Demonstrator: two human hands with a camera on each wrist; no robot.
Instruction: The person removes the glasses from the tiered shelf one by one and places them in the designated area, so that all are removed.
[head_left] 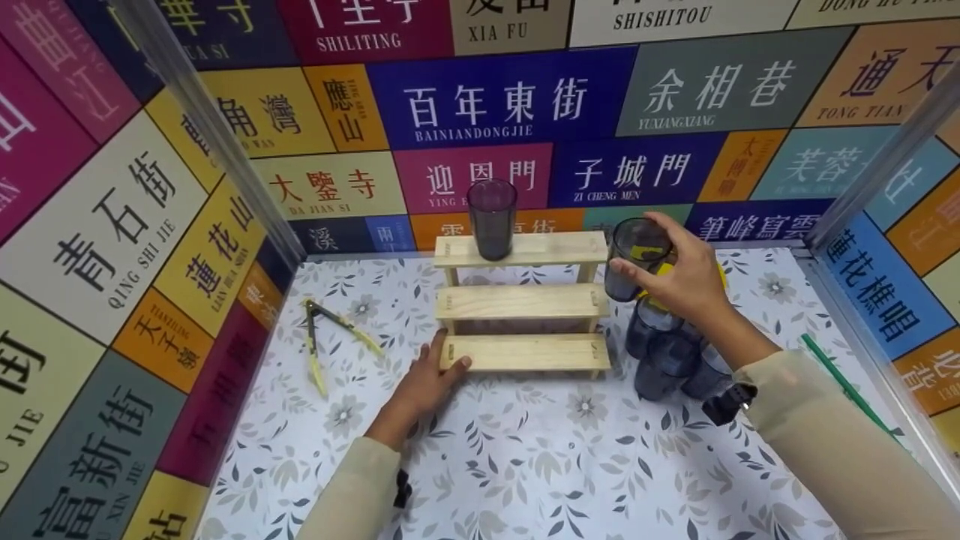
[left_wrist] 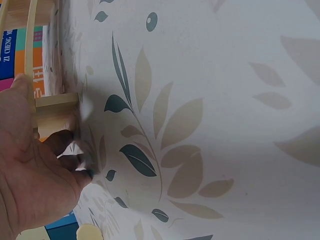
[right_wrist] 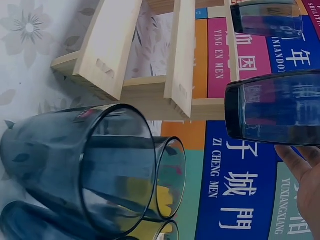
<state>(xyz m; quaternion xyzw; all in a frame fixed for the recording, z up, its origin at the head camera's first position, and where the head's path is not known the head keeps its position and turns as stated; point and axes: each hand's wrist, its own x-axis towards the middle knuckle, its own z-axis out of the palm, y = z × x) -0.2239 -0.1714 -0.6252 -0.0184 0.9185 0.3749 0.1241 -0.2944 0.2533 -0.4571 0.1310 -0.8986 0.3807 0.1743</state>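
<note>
A three-step wooden display stand (head_left: 521,302) stands in the middle of the table. My left hand (head_left: 420,382) grips the left end of its lowest step, thumb on top; the wrist view shows the other fingers curled beside the stand's foot (left_wrist: 57,100). In my right hand (head_left: 686,274) is a dark, see-through drinking glass (head_left: 621,279), held upright between thumb and fingers, off the table beside the top step's right end. Another such glass (head_left: 492,225) stands upright on the top step, left of its middle. Several more glasses (head_left: 664,367) are grouped below my right hand.
Something yellow (right_wrist: 165,200), partly hidden, shows behind the grouped glasses. A V-shaped black and yellow tool (head_left: 330,330) lies left of the stand. A thin green strip (head_left: 844,382) lies at the right. Sign-covered panels (head_left: 495,97) enclose the back and sides of the flower-patterned tabletop (head_left: 555,457).
</note>
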